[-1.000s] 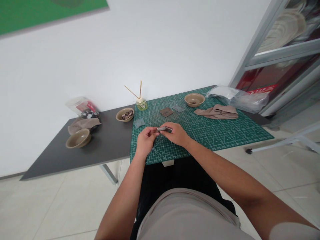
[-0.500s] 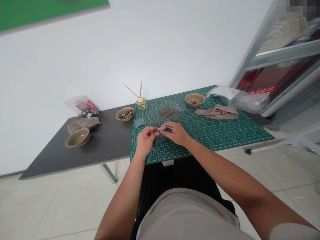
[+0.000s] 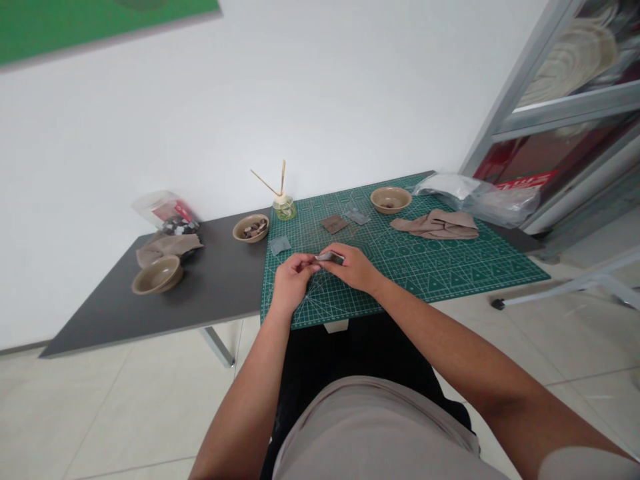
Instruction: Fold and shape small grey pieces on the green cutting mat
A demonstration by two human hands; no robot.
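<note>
Above the near edge of a green cutting mat (image 3: 415, 267) printed with white grids and triangles, the left hand (image 3: 295, 280) pinches one end of a small, thin grey piece (image 3: 330, 256), while the right hand (image 3: 354, 268) grips its other side between thumb and curled fingers; its exact material is too small to tell. Beyond them lie a flat brown square (image 3: 333, 223), a glossy, translucent packet (image 3: 357, 215) touching or just beside it, and a bluish-grey square packet (image 3: 280, 245). Farther right, a round, smooth tan bowl (image 3: 391, 211) stands behind a softly rumpled taupe cloth (image 3: 437, 225). On the matte dark desk (image 3: 215, 280), a second tan bowl (image 3: 253, 241) holds chunky brown-and-pale bits, near a squat glass bottle (image 3: 285, 209) with two sticks.
</note>
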